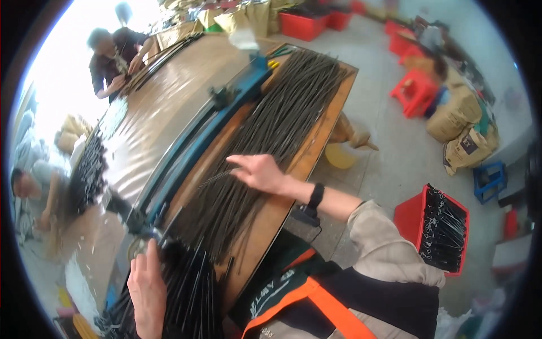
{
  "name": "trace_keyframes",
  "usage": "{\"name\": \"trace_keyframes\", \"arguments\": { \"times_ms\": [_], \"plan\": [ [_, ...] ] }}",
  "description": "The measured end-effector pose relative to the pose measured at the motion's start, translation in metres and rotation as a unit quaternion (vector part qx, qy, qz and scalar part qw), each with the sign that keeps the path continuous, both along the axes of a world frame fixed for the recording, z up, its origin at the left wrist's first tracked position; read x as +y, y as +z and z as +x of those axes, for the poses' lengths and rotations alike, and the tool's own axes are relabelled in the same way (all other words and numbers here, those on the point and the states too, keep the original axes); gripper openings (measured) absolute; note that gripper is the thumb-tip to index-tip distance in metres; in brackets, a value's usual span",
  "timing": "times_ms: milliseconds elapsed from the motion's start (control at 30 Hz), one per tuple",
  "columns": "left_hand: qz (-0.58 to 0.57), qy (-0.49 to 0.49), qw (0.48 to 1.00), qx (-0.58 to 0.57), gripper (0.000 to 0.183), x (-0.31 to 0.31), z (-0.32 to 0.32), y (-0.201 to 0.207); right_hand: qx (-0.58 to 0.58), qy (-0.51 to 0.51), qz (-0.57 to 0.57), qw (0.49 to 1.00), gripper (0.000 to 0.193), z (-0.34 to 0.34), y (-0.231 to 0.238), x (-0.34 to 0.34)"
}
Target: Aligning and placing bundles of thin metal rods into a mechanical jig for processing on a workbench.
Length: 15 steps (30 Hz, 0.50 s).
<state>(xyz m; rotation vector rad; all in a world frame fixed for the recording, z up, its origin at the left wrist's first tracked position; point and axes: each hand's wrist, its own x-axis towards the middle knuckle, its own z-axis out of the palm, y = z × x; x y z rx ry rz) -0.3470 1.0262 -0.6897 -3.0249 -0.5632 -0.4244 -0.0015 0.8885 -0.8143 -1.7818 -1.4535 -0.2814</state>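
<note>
My right hand point(258, 173) is over a layer of long, thin black rods point(282, 113), index finger stretched out. Between its thumb and fingers is the end of a thin, ribbed strip like a fine coil spring point(215, 180), slanting down to the left. My left hand point(148, 288) is at the near end of a long blue metal rail point(192, 147), fingertips against a metal clamp-like fitting point(138, 226). Its fingers are close together; what lies under them is hidden. Glossy black rods point(189, 288) lie in a bundle just right of that hand.
Across the sheet-covered table point(152, 107), a person point(116, 62) handles long dark rods; another person point(34, 186) sits at the left. A red crate point(409, 212) of black pieces with metal ends stands on the floor at right. Red stools point(415, 93), sacks point(468, 147) and a blue stool point(490, 181) stand beyond.
</note>
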Motion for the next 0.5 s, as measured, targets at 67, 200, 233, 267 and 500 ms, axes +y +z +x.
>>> {"name": "trace_keyframes", "arguments": {
  "times_ms": [67,200,233,267,500],
  "plan": [
    [0.001,-0.028,1.000,0.011,0.053,0.003,0.040,0.004,-0.012,0.061,0.062,0.996,0.045,0.005,0.027,0.006],
    [0.007,-0.068,0.997,0.035,0.053,0.013,0.098,0.013,-0.071,0.030,0.033,0.997,0.045,0.099,0.018,-0.005],
    [0.013,-0.054,0.998,0.030,0.053,0.016,0.106,0.014,-0.093,0.008,-0.001,0.996,0.045,0.115,0.025,-0.006],
    [0.019,-0.040,0.999,0.025,0.053,0.019,0.116,0.014,-0.095,0.003,0.000,0.995,0.045,0.124,0.030,-0.005],
    [-0.014,-0.076,0.996,0.034,0.055,0.021,0.177,-0.001,-0.116,-0.053,-0.014,0.992,0.037,0.217,0.024,-0.016]
  ]
}}
